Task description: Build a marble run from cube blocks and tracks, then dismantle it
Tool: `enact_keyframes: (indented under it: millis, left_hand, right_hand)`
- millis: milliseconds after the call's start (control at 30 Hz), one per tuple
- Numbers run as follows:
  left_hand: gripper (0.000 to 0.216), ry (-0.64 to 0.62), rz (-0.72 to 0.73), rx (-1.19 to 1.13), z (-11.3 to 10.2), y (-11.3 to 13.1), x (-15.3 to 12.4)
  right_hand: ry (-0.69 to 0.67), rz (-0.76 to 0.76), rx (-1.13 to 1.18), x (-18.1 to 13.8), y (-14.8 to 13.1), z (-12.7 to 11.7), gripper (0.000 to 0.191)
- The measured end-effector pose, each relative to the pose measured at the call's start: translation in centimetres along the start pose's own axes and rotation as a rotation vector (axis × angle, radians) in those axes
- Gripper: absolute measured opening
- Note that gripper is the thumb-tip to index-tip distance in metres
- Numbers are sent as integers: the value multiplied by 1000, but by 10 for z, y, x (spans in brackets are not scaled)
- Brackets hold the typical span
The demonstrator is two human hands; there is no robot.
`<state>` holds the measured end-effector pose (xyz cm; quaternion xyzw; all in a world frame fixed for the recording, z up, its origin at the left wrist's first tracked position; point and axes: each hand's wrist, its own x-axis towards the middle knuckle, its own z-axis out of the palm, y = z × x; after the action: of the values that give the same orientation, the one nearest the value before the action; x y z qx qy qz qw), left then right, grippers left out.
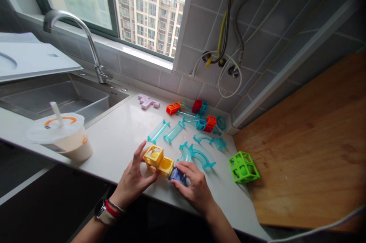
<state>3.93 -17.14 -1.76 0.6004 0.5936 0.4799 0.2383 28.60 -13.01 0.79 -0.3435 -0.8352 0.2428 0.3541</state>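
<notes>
Near the counter's front edge, my left hand [136, 176] grips a pair of joined yellow cube blocks [166, 166], thumb below and fingers at the far left side. One yellow cube sits higher than the other. My right hand [197, 187] is closed around a blue cube block [177, 175], which meets the right end of the yellow pair. Whether the blue block is locked to the yellow ones I cannot tell. Just beyond my right hand lie curved clear teal track pieces [202, 154]. Straight teal track pieces [174, 132] rest farther back.
Orange, red and teal cube blocks [211, 122] cluster at the back right. A green cube block [244, 167] stands by the wooden board [309, 151]. Lilac pieces [148, 102] lie near the sink [114, 107]. A lidded drink cup with straw [67, 138] stands at left.
</notes>
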Motion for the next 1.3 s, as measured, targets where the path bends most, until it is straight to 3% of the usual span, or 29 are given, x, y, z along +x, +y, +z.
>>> enact_keyframes:
  millis: [167, 333, 467, 567, 667, 767, 867, 1000, 1133, 1300]
  left_hand:
    - [98, -13, 12, 95, 0, -2, 0]
    - [95, -29, 5, 46, -1, -4, -1]
    - [107, -28, 57, -17, -10, 0, 2]
    - [80, 46, 56, -85, -23, 15, 18]
    - [49, 154, 57, -150, -36, 39, 57]
    - [41, 85, 97, -104, -39, 60, 121]
    - [34, -14, 97, 197, -24, 67, 194]
    - [26, -88, 35, 374, 8, 52, 273]
    - [37, -252, 2, 506, 36, 31, 316]
    - [36, -435, -20, 604, 61, 22, 340]
  right_hand:
    - [-57, -1, -72, 3, 0, -7, 42]
    - [-90, 28, -125, -6, 6, -18, 42]
    - [14, 38, -180, -27, 14, -20, 57]
    - [124, 35, -173, -45, 18, -21, 57]
    - [205, 85, -126, -55, 22, -22, 44]
    - [260, 113, -84, -57, 26, -22, 33]
    - [274, 122, -73, -53, 29, -21, 27]
    - [281, 131, -92, -47, 27, -20, 25]
    - [308, 143, -80, -44, 26, -17, 27]
    - [293, 112, -88, -45, 36, -16, 24]
